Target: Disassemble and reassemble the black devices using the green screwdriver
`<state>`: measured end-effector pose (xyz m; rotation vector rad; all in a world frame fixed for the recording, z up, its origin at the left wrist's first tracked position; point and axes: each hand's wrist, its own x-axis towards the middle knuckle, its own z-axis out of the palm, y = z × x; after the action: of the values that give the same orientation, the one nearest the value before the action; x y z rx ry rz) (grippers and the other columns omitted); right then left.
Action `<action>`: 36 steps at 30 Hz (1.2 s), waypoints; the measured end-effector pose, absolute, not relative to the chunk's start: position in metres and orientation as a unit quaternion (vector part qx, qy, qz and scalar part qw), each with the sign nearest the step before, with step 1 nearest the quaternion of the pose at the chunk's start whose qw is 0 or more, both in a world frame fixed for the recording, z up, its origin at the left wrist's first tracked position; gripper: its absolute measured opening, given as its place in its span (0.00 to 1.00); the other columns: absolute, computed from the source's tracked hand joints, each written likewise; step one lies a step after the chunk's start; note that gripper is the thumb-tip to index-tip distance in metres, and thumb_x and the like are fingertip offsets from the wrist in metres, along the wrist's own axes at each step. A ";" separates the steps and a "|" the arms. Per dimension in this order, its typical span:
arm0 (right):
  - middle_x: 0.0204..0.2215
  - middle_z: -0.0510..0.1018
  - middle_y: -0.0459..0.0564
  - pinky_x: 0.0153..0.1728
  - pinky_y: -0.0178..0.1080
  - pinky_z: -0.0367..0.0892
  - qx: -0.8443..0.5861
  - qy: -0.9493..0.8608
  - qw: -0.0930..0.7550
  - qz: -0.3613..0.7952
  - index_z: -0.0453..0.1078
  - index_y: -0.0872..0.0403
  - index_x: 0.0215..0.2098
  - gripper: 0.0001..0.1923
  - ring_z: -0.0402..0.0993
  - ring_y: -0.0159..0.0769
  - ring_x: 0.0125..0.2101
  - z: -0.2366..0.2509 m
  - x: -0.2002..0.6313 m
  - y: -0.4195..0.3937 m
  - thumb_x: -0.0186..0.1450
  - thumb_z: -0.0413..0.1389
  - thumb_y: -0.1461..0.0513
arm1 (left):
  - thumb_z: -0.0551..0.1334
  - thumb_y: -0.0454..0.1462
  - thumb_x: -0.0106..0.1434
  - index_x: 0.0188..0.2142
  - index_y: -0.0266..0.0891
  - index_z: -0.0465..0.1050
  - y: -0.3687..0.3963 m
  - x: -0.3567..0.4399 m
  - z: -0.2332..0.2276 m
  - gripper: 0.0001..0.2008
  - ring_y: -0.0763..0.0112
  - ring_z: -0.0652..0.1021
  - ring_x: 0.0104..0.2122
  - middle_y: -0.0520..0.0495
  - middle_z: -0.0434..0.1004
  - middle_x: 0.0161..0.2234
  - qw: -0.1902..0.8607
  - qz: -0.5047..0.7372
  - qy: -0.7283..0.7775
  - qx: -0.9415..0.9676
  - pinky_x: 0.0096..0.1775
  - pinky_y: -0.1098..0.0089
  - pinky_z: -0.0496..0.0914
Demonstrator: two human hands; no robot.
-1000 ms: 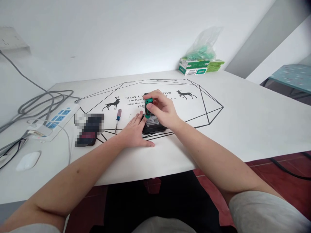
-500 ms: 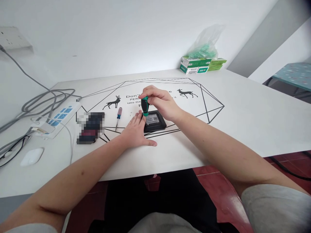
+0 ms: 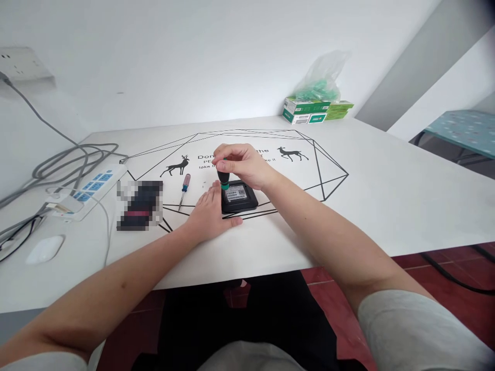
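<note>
White and smooth, the table (image 3: 386, 196) bears a printed black line pattern with two deer. One flat, square black device (image 3: 240, 197) with a white label lies at its centre. One green-and-black screwdriver (image 3: 223, 179) is held upright on the device by the closed fingers of the right hand (image 3: 242, 165). The left hand (image 3: 209, 214) is laid flat, fingers extended, touching the device's left edge. One second screwdriver (image 3: 184, 187), purple-handled, lies nearby.
</note>
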<state>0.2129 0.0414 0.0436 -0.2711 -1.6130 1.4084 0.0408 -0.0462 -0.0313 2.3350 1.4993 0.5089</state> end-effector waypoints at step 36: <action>0.43 0.83 0.46 0.42 0.38 0.72 -0.217 -0.646 0.547 0.487 0.83 0.47 0.47 0.20 0.73 0.33 0.39 0.025 0.210 0.017 0.68 0.67 0.43 | 0.66 0.70 0.58 0.80 0.29 0.44 -0.051 0.042 -0.026 0.67 0.29 0.49 0.80 0.20 0.46 0.80 0.170 0.086 0.545 0.817 0.76 0.38 0.49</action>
<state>0.2104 0.0169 0.0252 -0.5132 -1.5301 1.1545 0.0421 -0.0507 -0.0261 2.3203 1.5469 0.2433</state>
